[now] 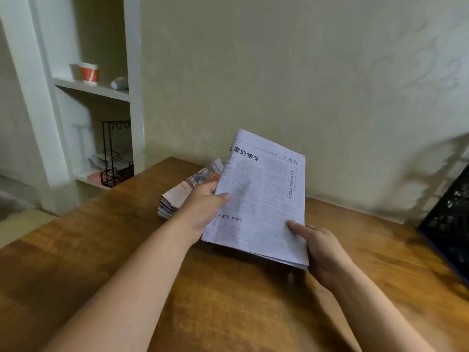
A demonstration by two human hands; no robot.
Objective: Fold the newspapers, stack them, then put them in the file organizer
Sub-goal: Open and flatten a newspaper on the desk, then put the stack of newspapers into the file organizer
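The folded newspaper [261, 199] is held up off the desk [228, 301], tilted toward me. My left hand [205, 207] pinches its left edge, thumb on top, and my right hand [322, 252] grips the lower right corner, thumb across the page. Just behind the left hand sits the stack of folded newspapers [187, 191] on the desk. I judge this paper goes onto that stack next. I'd keep both grips firm so the loose pages at the near corner don't fan out, line its folded edge up with the stack's, then lower it flat. The black mesh organizer [451, 224] waits at the far right
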